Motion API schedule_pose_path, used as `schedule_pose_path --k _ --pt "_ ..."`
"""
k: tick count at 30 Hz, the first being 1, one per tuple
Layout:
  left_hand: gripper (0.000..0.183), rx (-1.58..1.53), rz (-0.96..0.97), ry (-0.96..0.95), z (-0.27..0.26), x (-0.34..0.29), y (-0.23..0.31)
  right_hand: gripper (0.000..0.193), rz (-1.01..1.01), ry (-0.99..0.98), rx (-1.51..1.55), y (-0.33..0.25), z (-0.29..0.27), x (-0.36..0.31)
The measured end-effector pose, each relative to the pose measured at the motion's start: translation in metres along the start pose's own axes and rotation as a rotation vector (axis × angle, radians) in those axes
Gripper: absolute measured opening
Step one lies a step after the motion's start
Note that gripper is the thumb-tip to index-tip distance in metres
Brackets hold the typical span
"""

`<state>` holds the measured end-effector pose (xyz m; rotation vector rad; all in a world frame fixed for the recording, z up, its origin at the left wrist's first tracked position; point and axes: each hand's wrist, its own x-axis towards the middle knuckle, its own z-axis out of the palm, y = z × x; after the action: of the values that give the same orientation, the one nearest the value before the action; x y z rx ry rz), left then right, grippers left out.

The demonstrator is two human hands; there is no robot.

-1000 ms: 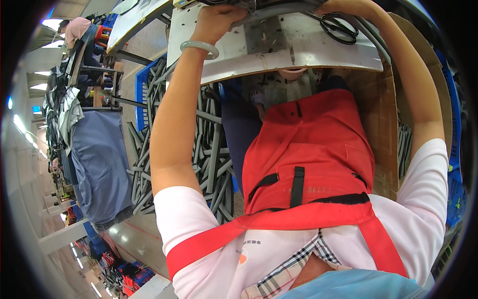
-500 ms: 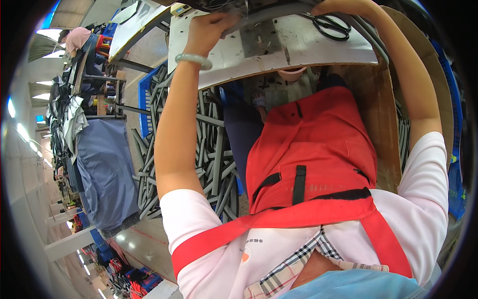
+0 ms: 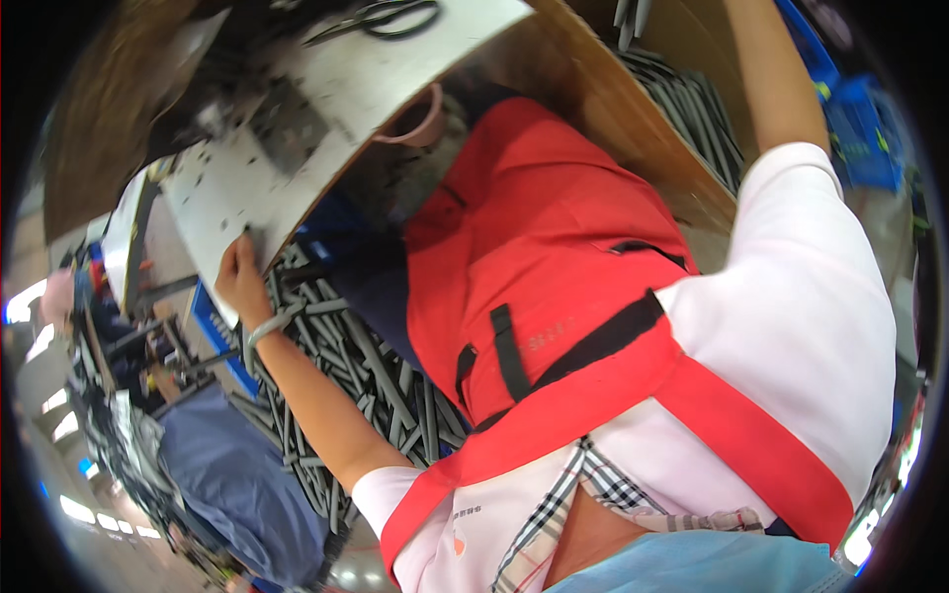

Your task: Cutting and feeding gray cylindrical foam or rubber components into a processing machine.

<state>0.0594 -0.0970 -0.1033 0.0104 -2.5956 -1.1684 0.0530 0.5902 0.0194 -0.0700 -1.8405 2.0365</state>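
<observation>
My left hand [image 3: 243,285] is at the front edge of the white tabletop [image 3: 213,193], a bracelet on its wrist. Its fingers are curled closed; whatever they may hold is too small to make out. Right of it, grey strips [image 3: 371,366] lie heaped in a blue crate [image 3: 223,336]. My right forearm [image 3: 781,89] stretches up past the top edge, so that hand is out of the picture. Beside that arm stands a cardboard box [image 3: 603,89] with long grey strips [image 3: 682,104] inside. Black-handled scissors [image 3: 400,18] lie on the far part of the tabletop.
Dark scraps lie around a grey plate [image 3: 287,124] on the tabletop. Beneath it is a pink bucket [image 3: 423,121]. Blue-grey cloth [image 3: 237,474] covers a stack at the left, and a blue basket [image 3: 865,128] stands at the far right.
The view has turned. My left hand has moved down to the table's front edge, away from the dark strip. My right hand has left the tabletop and gone out of sight beyond the box.
</observation>
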Motion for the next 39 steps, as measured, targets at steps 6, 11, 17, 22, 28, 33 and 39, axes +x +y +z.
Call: schedule_pose_path --k 6,11,17,22,28,33,39 --pt "0.032 0.007 0.106 0.099 0.037 -0.001 0.015 0.027 0.834 0.51 0.354 0.203 -0.166 -0.146" --pt "0.036 0.15 0.126 0.158 0.022 -0.01 0.011 0.032 0.977 0.443 0.399 0.275 -0.097 -0.263" --pt "0.036 0.111 0.101 0.204 0.031 -0.01 0.013 0.052 0.933 0.03 -0.363 0.231 -0.141 -0.262" --pt "0.035 0.115 0.127 0.212 0.041 -0.006 0.017 0.094 1.007 -0.448 -0.982 0.274 -0.161 -0.318" --pt "0.033 0.041 0.146 0.196 0.024 -0.01 0.004 0.068 0.81 -0.53 -1.129 0.238 -0.151 -0.28" --pt "0.027 -0.255 0.007 0.192 0.04 -0.046 0.032 0.036 0.17 -0.166 -1.11 0.172 -0.105 -0.228" --pt "0.003 -0.241 0.419 -0.042 0.104 -0.183 0.174 0.041 -0.06 -0.522 -0.52 0.075 0.134 -0.256"
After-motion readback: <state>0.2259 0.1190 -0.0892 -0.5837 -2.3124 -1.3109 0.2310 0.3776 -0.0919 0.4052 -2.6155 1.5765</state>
